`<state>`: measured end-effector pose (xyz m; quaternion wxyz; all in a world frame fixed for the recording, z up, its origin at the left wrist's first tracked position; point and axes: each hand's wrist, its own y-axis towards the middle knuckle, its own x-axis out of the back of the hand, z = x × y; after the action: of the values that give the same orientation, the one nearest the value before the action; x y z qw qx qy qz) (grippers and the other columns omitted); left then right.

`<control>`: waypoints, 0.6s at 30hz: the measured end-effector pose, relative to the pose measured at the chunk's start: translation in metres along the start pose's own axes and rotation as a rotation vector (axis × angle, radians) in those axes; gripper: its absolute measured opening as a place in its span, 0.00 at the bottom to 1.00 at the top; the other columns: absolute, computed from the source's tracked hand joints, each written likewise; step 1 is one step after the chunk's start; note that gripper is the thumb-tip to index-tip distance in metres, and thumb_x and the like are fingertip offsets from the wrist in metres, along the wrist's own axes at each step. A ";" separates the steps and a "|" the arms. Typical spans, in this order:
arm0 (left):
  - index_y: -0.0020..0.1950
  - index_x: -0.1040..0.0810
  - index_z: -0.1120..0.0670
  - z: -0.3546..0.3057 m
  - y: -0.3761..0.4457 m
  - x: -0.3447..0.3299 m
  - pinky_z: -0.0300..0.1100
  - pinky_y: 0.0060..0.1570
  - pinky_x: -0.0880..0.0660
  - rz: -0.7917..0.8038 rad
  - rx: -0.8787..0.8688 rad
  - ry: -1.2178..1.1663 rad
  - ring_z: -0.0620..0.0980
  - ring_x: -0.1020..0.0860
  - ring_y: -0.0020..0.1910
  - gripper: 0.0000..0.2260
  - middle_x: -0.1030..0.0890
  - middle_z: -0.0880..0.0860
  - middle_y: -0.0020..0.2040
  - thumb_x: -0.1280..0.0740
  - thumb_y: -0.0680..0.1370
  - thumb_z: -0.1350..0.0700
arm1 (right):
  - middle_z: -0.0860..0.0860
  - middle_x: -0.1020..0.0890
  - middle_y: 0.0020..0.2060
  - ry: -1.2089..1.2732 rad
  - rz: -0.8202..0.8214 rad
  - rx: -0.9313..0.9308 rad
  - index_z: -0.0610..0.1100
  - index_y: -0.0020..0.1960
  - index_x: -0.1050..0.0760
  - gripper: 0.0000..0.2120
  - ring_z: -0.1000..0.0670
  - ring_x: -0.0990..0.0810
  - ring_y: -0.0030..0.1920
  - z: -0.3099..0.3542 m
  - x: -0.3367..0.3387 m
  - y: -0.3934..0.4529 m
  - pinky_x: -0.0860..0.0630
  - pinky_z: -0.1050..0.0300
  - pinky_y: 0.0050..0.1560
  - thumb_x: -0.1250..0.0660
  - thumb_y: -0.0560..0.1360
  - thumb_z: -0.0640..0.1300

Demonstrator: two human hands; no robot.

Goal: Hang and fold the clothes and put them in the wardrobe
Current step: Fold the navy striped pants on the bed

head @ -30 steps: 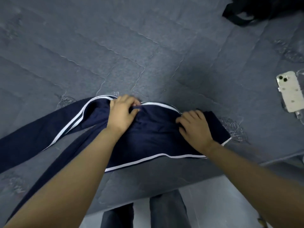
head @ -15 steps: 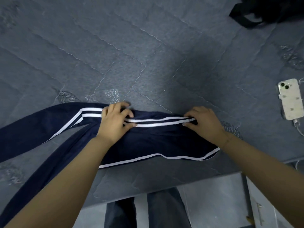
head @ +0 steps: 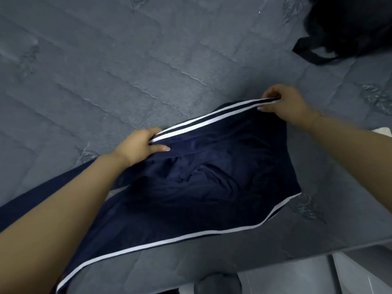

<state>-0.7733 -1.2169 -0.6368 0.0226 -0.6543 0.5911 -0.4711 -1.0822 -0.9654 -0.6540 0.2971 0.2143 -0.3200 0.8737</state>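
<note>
Grey quilted bed (head: 127, 71) fills nearly the whole frame, its near edge running across the lower right. On it, from the centre down to the lower left, lie navy trousers (head: 201, 187) with white side stripes. Their upper striped edge is lifted off the quilt and pulled into a taut line slanting from the middle of the frame up to the right, while the rest sags in soft creases below, and the legs trail off under the left forearm toward the lower left corner.

Both hands are apart, each clamped on that striped edge. Left hand (head: 137, 146), in the centre, has its fingers curled over the stripes and its thumb laid along the cloth beneath. Right hand (head: 284, 102), in the upper right of the middle, pinches the far end of the same edge.

A black bag (head: 350, 28) with a loose strap sits on the bed in the upper right corner, well apart from the trousers.
</note>
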 end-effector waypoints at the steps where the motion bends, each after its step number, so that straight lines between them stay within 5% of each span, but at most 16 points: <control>1: 0.44 0.25 0.46 -0.007 0.011 0.008 0.28 0.38 0.33 -0.023 -0.005 -0.054 0.36 0.25 0.37 0.09 0.22 0.43 0.37 0.25 0.72 0.52 | 0.53 0.23 0.37 0.012 -0.033 -0.005 0.40 0.47 0.25 0.12 0.59 0.25 0.37 -0.001 0.001 0.012 0.30 0.76 0.36 0.23 0.69 0.36; 5: 0.38 0.27 0.49 -0.019 0.062 0.027 0.25 0.32 0.34 -0.117 0.018 -0.211 0.33 0.28 0.28 0.11 0.26 0.44 0.33 0.26 0.73 0.54 | 0.45 0.21 0.46 -0.075 -0.164 -0.034 0.38 0.51 0.23 0.11 0.48 0.24 0.47 -0.011 0.002 0.049 0.29 0.62 0.42 0.24 0.71 0.37; 8: 0.42 0.27 0.56 -0.006 0.097 0.030 0.29 0.34 0.33 -0.239 0.077 -0.292 0.41 0.30 0.32 0.11 0.27 0.49 0.34 0.29 0.76 0.52 | 0.40 0.21 0.54 -0.183 -0.202 -0.044 0.36 0.54 0.22 0.14 0.43 0.23 0.54 -0.017 0.001 0.063 0.29 0.59 0.49 0.25 0.72 0.40; 11: 0.43 0.27 0.53 0.011 0.111 0.021 0.28 0.37 0.31 -0.361 0.136 -0.302 0.43 0.29 0.35 0.07 0.25 0.47 0.36 0.29 0.77 0.56 | 0.37 0.25 0.60 -0.349 -0.273 0.007 0.37 0.63 0.25 0.18 0.39 0.26 0.60 -0.014 -0.010 0.055 0.31 0.54 0.59 0.29 0.76 0.42; 13: 0.50 0.24 0.54 0.017 0.110 0.014 0.29 0.46 0.27 -0.426 0.149 -0.284 0.47 0.25 0.41 0.05 0.23 0.49 0.42 0.30 0.77 0.58 | 0.38 0.29 0.66 -0.503 -0.294 0.076 0.38 0.70 0.30 0.20 0.39 0.31 0.66 -0.009 -0.022 0.042 0.35 0.47 0.66 0.35 0.79 0.41; 15: 0.59 0.24 0.58 0.022 0.102 0.009 0.44 0.62 0.27 -0.472 0.111 -0.274 0.53 0.23 0.53 0.12 0.21 0.56 0.53 0.30 0.77 0.57 | 0.39 0.34 0.72 -0.589 -0.257 0.191 0.38 0.74 0.36 0.24 0.39 0.35 0.70 0.002 -0.037 0.024 0.40 0.44 0.72 0.39 0.80 0.39; 18: 0.66 0.27 0.55 0.027 0.065 0.003 0.54 0.67 0.31 -0.493 0.075 -0.253 0.55 0.26 0.64 0.20 0.24 0.56 0.64 0.31 0.77 0.51 | 0.40 0.37 0.75 -0.672 -0.045 0.381 0.39 0.75 0.37 0.26 0.39 0.37 0.73 0.021 -0.063 -0.008 0.44 0.44 0.74 0.38 0.78 0.39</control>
<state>-0.8051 -1.2528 -0.6881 0.0053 -0.8307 0.3888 -0.3985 -1.0273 -0.9991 -0.6711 0.1496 0.5467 -0.2266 0.7921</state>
